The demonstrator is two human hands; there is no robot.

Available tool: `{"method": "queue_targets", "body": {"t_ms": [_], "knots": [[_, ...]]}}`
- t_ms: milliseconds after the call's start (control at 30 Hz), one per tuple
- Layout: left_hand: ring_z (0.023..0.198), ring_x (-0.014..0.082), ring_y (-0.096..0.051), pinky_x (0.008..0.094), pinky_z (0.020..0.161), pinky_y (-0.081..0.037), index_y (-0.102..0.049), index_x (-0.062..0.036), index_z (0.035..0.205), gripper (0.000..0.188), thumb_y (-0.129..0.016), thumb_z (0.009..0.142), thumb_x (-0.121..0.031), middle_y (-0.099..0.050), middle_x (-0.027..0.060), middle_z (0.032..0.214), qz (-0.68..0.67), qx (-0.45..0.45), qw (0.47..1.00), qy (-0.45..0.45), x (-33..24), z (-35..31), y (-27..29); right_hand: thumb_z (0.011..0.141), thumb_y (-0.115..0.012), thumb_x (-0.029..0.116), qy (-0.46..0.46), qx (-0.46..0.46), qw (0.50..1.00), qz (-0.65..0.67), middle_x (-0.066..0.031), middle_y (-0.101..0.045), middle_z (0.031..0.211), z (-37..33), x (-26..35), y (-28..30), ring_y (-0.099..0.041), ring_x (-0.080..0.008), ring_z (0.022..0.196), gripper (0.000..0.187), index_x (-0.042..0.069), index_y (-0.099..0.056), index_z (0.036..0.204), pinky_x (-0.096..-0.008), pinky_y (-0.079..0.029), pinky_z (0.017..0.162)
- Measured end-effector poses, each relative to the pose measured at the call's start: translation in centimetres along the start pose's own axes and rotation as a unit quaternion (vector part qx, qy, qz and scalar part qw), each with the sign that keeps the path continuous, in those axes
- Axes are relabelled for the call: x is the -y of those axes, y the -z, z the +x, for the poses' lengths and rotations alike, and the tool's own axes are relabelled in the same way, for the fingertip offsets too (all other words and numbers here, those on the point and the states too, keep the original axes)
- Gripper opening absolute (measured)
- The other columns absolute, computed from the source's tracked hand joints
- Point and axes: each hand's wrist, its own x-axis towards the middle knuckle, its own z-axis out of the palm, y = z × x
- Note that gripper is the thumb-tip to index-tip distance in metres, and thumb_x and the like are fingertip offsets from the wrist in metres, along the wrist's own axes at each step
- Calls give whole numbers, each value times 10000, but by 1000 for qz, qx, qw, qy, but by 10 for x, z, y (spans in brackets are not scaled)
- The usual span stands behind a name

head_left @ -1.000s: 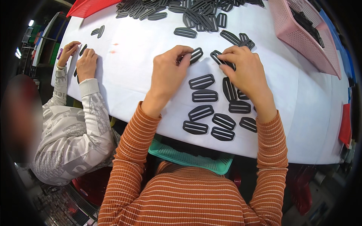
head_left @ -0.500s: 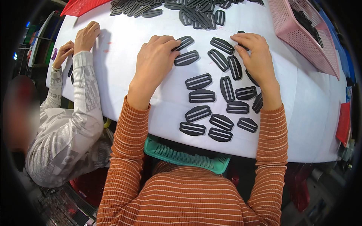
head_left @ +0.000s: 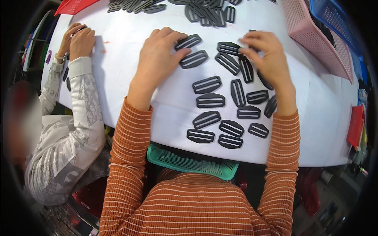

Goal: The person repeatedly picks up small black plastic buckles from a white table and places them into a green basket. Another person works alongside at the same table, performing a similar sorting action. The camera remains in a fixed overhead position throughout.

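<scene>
Black plastic slide buckles (head_left: 210, 100) with two slots each lie loosely spread on the white table (head_left: 173, 114). My left hand (head_left: 159, 53) is open, thumb and forefinger apart. Its forefinger touches an upper buckle (head_left: 188, 42), and the thumb tip lies by the buckle below it (head_left: 193, 59). On the right, my right hand (head_left: 267, 55) is slightly blurred, with thumb and fingers apart. The thumb tip reaches the right end of a buckle (head_left: 229, 48). Another dark buckle lies partly hidden under that hand, and one more (head_left: 264, 80) shows beside the wrist.
A heap of buckles (head_left: 208, 11) lies at the far side. Pink (head_left: 323, 49) and blue baskets (head_left: 334, 19) stand far right; a red tray (head_left: 76, 6) is far left. A green basket (head_left: 193, 165) sits below the table edge. At left, a co-worker's hands (head_left: 80, 43) are over the table.
My left thumb has spread away from the forefinger. My right thumb has come down to the top middle buckle, which has turned more level. The co-worker's hands have moved closer together.
</scene>
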Motion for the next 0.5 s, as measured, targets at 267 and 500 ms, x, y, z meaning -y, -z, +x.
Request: {"method": "queue_targets", "body": {"t_ms": [267,500], "knots": [[756,177,-627,292,666,-489,-759,-57,1060,182,-688,906,-123,-707,61,932,-99,6,992,84,3,3,13,859,-684,80,-26,-9,999,40,-46,-693,1165,-2,-26,34,-597,-251,1125,260,128,-763,1103,-365,-463,993],[797,152,-597,269,640,-482,-759,-87,1085,197,-680,905,-97,-677,50,1009,-38,-36,998,43,16,5,9,812,-723,99,-73,118,990,-16,-32,-714,1060,-1,-12,50,-615,-245,1049,187,109,-769,993,-382,-451,970]]}}
